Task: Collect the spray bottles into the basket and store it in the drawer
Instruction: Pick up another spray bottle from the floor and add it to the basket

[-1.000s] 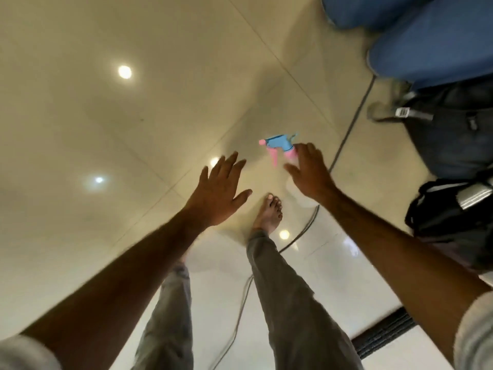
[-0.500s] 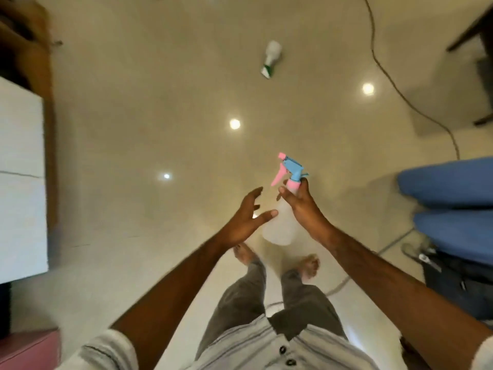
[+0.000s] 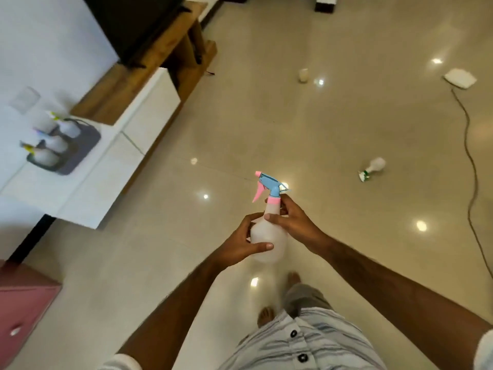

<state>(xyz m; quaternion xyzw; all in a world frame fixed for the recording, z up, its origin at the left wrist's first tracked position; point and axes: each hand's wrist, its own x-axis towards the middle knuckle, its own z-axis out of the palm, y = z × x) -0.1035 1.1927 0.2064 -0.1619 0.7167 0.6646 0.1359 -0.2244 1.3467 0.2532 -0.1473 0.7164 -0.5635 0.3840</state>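
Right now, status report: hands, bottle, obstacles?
Both hands grip translucent blue-and-pink-topped spray bottle. Grey basket on white cabinet, three bottles inside. Green-capped bottle lying on floor. Path clear.

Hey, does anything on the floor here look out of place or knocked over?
Yes: a spray bottle with a green nozzle lies tipped on its side on the floor, right of the held bottle, far from the grey basket.

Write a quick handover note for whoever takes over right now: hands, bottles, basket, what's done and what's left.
Left hand and right hand both grip the pink-and-blue spray bottle, held upright.
Grey basket sits on the white cabinet, with three bottles in it.
A green-capped bottle lies on the floor, right.
Left: basket the held bottle, fetch that one, store the basket in the drawer.
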